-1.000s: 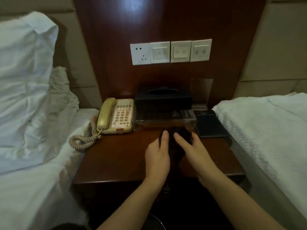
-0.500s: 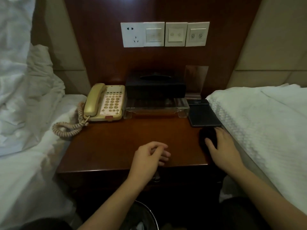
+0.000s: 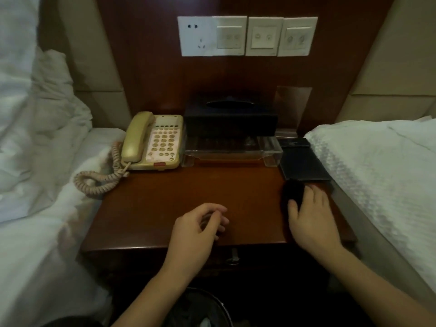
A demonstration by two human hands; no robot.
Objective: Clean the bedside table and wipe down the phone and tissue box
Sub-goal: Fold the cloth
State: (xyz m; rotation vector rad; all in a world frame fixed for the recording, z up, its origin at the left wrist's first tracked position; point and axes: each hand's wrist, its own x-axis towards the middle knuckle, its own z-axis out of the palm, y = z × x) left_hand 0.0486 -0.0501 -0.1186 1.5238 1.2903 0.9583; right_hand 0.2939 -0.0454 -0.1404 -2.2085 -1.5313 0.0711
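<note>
Bedside table of dark reddish polished wood (image 3: 188,197) stands between two white beds, and the right hand (image 3: 311,215) presses a dark bunched cloth (image 3: 292,193) flat-fingered onto its right front corner. The left hand (image 3: 200,225) hovers over the front edge, fingers loosely curled and holding nothing. Wiping looks barely begun: the cream corded phone (image 3: 153,142) at the back left and the black tissue box (image 3: 230,119) behind a clear plastic tray (image 3: 232,153) appear untouched. The cloth's outline is hard to make out in the dim light, and whether the wood is already clean cannot be told.
</note>
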